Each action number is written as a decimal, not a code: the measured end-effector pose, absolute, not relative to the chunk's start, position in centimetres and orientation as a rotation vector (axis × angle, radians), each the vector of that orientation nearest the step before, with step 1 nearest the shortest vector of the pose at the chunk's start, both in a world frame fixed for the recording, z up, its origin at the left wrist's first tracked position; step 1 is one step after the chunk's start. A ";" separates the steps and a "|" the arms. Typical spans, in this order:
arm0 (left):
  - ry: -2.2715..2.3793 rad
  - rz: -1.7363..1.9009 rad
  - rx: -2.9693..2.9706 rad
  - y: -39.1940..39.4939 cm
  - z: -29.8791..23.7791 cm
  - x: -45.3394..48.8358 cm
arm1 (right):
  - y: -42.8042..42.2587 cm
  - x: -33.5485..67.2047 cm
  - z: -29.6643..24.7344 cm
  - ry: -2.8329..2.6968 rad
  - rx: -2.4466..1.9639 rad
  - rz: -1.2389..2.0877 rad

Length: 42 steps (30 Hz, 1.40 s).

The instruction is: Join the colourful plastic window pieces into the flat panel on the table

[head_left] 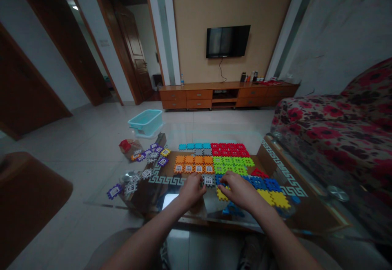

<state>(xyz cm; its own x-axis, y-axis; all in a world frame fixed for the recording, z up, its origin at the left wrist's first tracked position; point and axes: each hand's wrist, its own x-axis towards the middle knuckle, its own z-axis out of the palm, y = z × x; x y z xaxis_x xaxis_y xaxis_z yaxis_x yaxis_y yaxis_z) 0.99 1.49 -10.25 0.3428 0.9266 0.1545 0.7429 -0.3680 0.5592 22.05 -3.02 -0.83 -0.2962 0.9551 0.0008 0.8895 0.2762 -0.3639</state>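
On the glass table, a grey puzzle tile with a white window piece (209, 180) lies below the orange row, between my two hands. My left hand (192, 189) is curled at its left edge, fingertips and thumb against it. My right hand (239, 186) reaches over the blue tiles (259, 182) and yellow tiles (274, 198), thumb and forefinger apart, near the grey tile's right side. Orange tiles (193, 160), some with white windows, adjoin lime green tiles (232, 164). Red tiles (231, 149), light blue tiles (199, 146) and a few grey ones lie behind.
Loose purple tiles (114, 191) and grey tiles (131, 187) with windows lie at the table's left. Beyond its corner are a red-and-brown bag (127, 145) and a turquoise bin (146, 129) on the floor. A flowered sofa (330, 115) stands at right, a TV cabinet (199, 94) at the back.
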 end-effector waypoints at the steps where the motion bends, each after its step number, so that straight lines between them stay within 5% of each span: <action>1: 1.472 0.635 2.218 1.5 -10.2 1.0 | -3.0 22.1 -0.9 -2.326 -1.712 0.437; 42: 1.440 0.576 2.229 1.5 -10.1 1.2 | -2.9 22.1 -1.2 -2.325 -1.713 0.439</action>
